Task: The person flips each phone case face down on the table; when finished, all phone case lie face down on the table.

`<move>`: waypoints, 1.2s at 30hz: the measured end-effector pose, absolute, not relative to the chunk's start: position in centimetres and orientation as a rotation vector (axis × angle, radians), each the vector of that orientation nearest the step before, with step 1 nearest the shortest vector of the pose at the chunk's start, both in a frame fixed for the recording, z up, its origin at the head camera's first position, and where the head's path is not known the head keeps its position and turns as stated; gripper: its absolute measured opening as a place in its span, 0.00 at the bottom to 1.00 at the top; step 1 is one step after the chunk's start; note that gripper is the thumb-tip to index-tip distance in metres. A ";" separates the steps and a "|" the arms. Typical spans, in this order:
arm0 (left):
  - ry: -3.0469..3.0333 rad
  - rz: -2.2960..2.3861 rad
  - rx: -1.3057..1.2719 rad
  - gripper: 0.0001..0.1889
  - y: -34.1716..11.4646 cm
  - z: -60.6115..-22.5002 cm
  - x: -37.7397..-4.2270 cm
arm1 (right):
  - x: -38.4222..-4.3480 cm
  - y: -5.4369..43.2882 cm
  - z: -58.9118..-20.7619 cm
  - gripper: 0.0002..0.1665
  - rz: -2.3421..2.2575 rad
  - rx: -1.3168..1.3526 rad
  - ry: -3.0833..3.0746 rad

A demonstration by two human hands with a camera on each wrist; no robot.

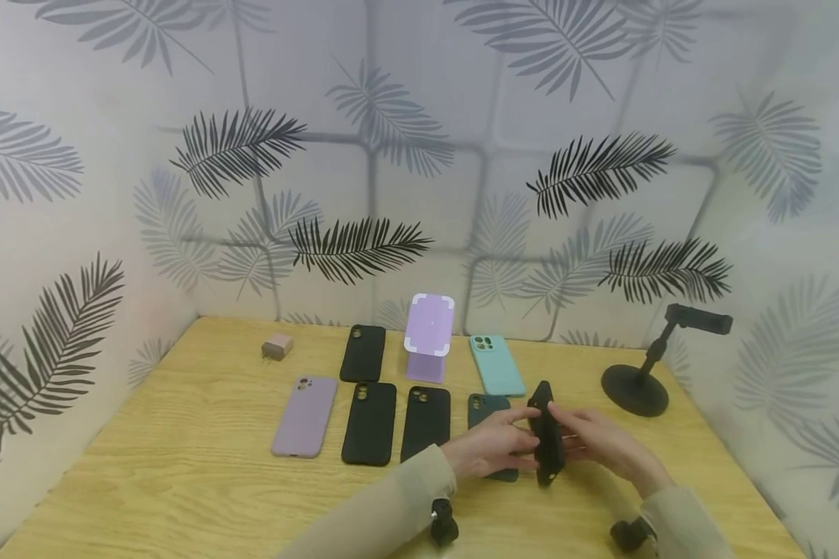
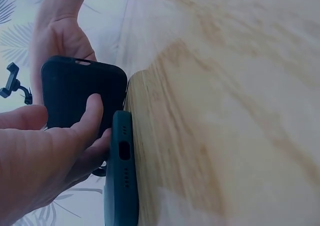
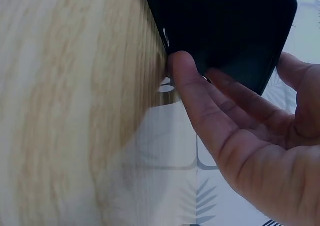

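Note:
A black phone case [image 1: 548, 439] stands on its long edge at the table's right, between both hands. My left hand [image 1: 492, 446] holds it from the left; in the left wrist view its thumb meets the upper edge and a fingertip rests on the dark face [image 2: 70, 91]. On the other side my right hand [image 1: 604, 450] grips the case, with thumb at the upper edge and fingers low on the face [image 3: 230, 26]. A dark green phone case [image 1: 488, 411] lies partly hidden beneath my left hand, its port end facing the left wrist camera.
Black cases [image 1: 363, 353] [image 1: 369, 423] [image 1: 428, 419], a lilac case [image 1: 304, 417] and a mint case [image 1: 498, 369] lie flat. A lilac stand [image 1: 429, 326], a small pink block [image 1: 277, 347] and a black phone holder [image 1: 639, 384] stand farther back.

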State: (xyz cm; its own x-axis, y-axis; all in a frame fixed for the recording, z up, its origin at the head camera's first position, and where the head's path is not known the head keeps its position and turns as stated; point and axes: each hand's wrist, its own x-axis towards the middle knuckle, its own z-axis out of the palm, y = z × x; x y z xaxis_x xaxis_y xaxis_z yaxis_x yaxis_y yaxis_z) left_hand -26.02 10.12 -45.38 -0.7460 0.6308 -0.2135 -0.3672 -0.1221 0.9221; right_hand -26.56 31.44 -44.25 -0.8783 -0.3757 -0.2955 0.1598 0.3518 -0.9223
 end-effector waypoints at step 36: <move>1.471 1.925 0.305 0.29 9.9 -45.3 -26.5 | -25.9 34.5 -45.2 0.32 -1.407 -0.053 2.484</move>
State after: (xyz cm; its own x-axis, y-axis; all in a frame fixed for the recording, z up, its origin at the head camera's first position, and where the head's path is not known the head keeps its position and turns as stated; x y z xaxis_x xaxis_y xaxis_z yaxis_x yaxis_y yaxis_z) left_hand -26.52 9.86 -45.33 -0.7379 0.6401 -0.2141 -0.3746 -0.1246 0.9188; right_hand -25.90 34.46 -45.21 -0.9587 -0.1710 -0.2275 0.1072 0.5237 -0.8451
